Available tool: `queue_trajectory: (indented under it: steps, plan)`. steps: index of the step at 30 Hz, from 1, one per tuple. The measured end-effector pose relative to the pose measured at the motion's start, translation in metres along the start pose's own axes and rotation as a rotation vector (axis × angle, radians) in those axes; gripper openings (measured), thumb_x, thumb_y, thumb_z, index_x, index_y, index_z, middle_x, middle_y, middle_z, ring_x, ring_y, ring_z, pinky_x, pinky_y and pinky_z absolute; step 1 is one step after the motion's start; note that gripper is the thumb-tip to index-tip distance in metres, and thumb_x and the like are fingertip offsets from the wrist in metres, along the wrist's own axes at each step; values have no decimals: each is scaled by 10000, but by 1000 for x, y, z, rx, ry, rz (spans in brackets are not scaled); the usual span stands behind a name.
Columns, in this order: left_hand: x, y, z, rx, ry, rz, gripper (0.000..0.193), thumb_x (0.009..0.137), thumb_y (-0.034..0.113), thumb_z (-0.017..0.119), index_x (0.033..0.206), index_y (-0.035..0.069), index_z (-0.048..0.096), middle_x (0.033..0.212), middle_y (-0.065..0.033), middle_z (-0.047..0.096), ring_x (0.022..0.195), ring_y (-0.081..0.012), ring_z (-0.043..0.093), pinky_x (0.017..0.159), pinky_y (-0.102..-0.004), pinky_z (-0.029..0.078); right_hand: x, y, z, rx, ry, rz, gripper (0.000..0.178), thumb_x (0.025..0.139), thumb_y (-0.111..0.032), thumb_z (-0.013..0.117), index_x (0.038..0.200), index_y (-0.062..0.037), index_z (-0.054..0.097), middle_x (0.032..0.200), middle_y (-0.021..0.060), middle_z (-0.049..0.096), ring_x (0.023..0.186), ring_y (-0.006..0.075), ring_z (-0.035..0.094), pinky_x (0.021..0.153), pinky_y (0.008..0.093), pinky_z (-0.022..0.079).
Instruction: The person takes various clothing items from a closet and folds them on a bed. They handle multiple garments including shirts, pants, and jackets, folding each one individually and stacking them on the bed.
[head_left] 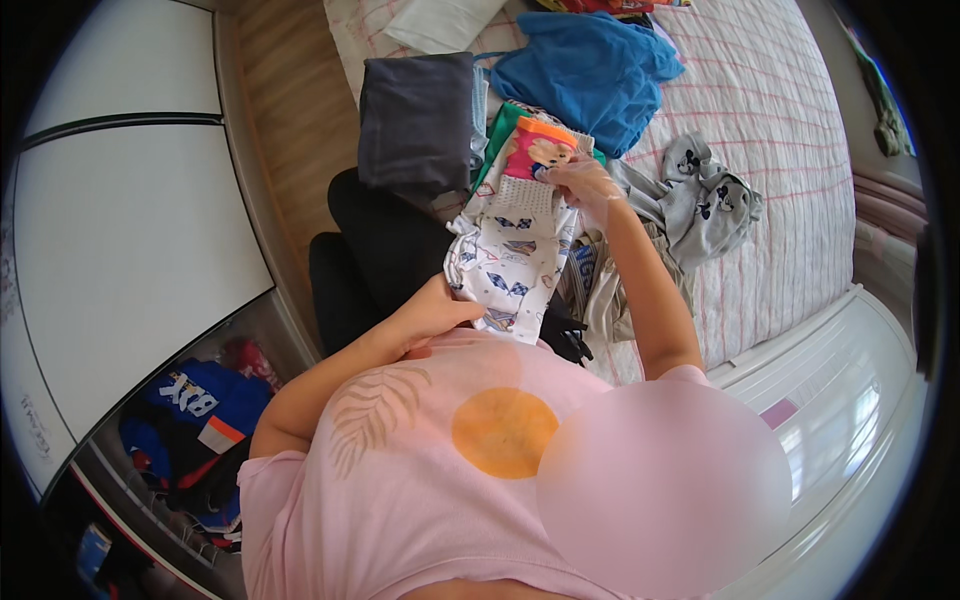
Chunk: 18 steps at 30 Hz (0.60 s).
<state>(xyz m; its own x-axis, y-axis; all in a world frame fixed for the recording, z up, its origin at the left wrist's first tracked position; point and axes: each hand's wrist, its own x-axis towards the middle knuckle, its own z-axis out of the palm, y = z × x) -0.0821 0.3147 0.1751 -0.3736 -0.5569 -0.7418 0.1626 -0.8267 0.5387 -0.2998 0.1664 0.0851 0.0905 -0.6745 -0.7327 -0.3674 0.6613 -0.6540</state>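
Observation:
A white children's garment (508, 262) with blue and red prints lies folded lengthwise over my lap and the bed's edge. My left hand (437, 308) grips its near left edge, thumb on top and the other fingers hidden beneath. At its far end rests a small pink piece of clothing (527, 151) with an orange band and a cartoon animal. My right hand (585, 185) pinches the right side of this pink piece, fingertips closed on the cloth. A green cloth (503, 143) shows from under the far end.
A dark grey folded cloth (415, 122) lies to the left, a blue garment (590, 75) beyond. Grey printed clothes (708, 205) and beige trousers (612, 300) sit to the right on the checked bedspread (775, 130). An open drawer (150, 500) of clothes stands below the white wardrobe (130, 260).

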Motion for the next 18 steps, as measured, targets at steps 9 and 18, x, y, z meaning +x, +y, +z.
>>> queue_trajectory:
  steps: [9,18]
  plan:
    - [-19,20,-27,-267,46,-74,243,855,168,584,1045,38,507,807,-41,564,662,-112,535,666,-288,487,-121,-43,33,-364,-785,-581,230,732,-81,605,956,-35,632,822,85,648,818,201,603,766,315,472]
    - [-35,6,-40,22,85,55,311,688,-38,595,986,4,515,752,-32,575,665,-100,559,640,-227,451,37,-4,-19,-817,307,-438,442,687,-170,646,1114,-75,578,1127,208,557,1059,345,523,901,378,421]
